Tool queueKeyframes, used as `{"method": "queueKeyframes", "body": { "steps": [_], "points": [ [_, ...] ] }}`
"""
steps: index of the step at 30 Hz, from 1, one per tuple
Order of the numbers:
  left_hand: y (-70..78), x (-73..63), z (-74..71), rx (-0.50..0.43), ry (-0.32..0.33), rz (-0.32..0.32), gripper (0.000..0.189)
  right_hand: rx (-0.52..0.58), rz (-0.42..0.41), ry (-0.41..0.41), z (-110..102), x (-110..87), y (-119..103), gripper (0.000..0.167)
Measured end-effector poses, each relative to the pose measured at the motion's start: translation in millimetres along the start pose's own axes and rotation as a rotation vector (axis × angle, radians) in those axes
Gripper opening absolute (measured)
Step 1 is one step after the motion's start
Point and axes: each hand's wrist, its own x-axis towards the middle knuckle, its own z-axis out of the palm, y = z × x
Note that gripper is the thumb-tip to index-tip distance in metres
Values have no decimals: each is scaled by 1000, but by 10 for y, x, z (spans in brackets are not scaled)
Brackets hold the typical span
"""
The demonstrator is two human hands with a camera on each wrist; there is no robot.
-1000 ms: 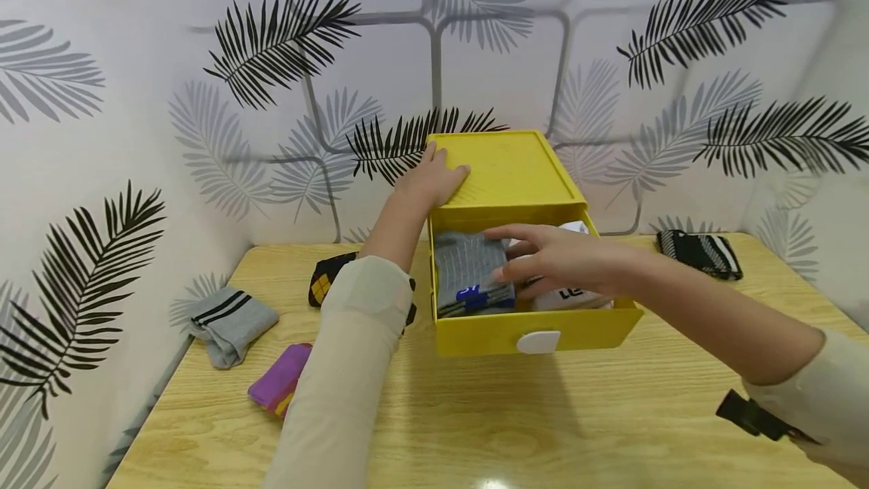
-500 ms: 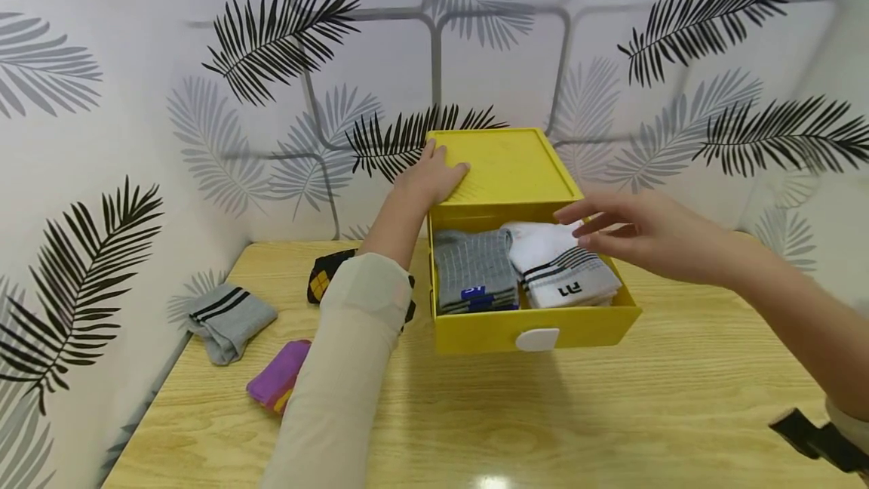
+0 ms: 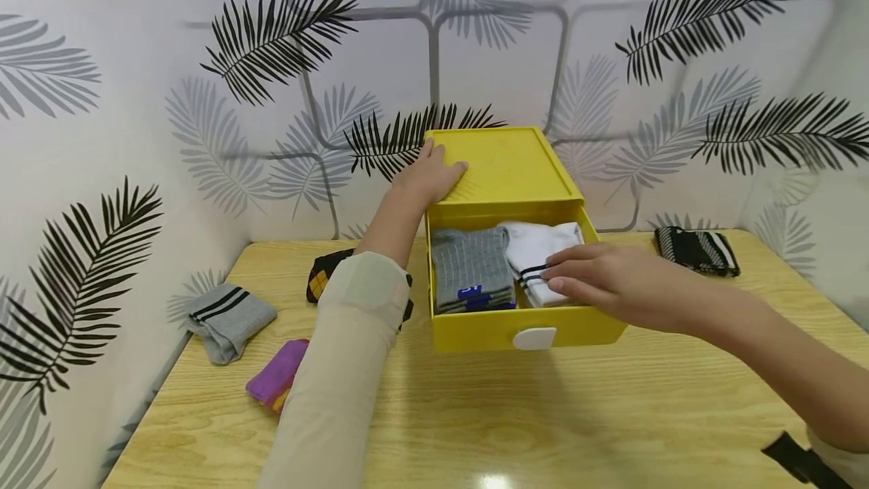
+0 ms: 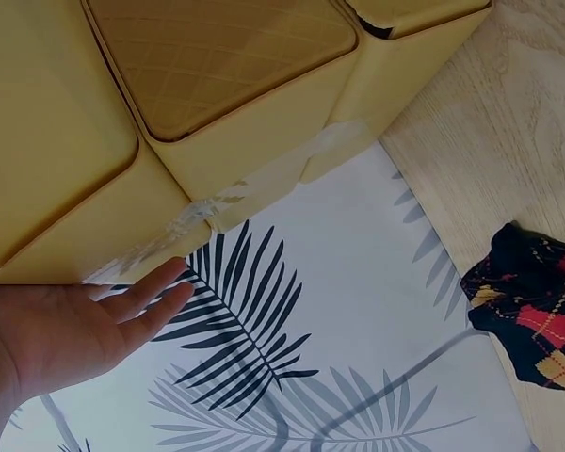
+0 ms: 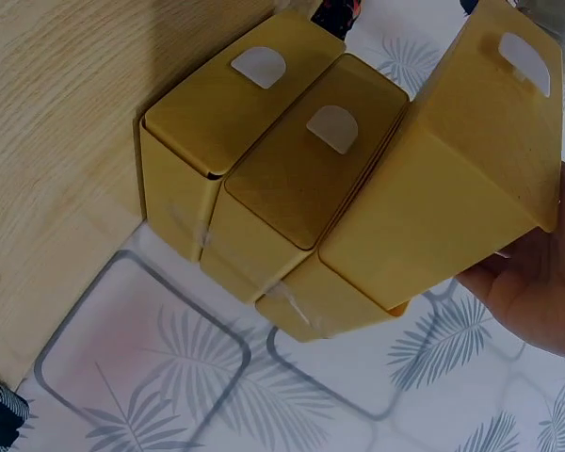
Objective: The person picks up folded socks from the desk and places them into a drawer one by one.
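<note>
Right hand (image 3: 604,283) has dropped, fingers loosely straight, to the white socks (image 3: 536,245) beside grey socks (image 3: 471,264) in the drawer (image 3: 468,334); left hand (image 3: 428,176) spread on the yellow box (image 3: 509,168); the white ones now seem the focus.

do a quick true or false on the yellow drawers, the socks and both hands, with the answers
1. The left hand rests on top of the yellow drawer unit. True.
2. The open drawer holds only grey socks. False: white socks lie beside them.
3. The fingers of the right hand are over the white socks. True.
4. All three drawers are pulled out. False: only the top one is; the middle drawer and bottom drawer are pushed in.
5. The purple sock is inside the open drawer. False: it lies on the table.
</note>
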Motion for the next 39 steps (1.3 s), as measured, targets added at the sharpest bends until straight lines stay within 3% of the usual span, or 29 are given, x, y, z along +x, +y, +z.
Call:
{"method": "queueKeyframes", "body": {
  "steps": [4,7,10,12,14,16,19,22,25,28,32,39],
  "points": [
    [-11,6,2,-9,5,-2,67,-27,10,13,26,32,-39,37],
    [-18,3,4,-15,4,-2,68,-24,-12,104,29,9,-99,32],
    [-15,-6,6,-21,-8,-7,68,113,-78,267,40,-60,-228,23],
    [-12,-4,10,-20,-8,-5,68,332,-140,319,61,-118,-342,22],
    [-10,6,10,-16,-4,-3,68,656,-199,252,105,-169,-447,24],
    [-11,17,10,-10,1,1,68,1020,-196,89,182,-200,-528,27],
    [-13,22,7,-9,7,3,68,1480,-79,-227,352,-223,-588,33],
    [-14,17,4,-14,2,2,68,1751,111,-476,522,-225,-589,41],
    [-16,11,6,-16,0,5,68,1884,274,-587,644,-218,-537,50],
    [-16,9,10,-16,0,7,67,1947,361,-545,711,-200,-474,60],
    [-19,15,16,-17,0,6,68,2014,341,-479,741,-166,-395,62],
    [-23,28,13,-4,2,5,68,2116,302,-537,737,-110,-365,73]
  ]
}}
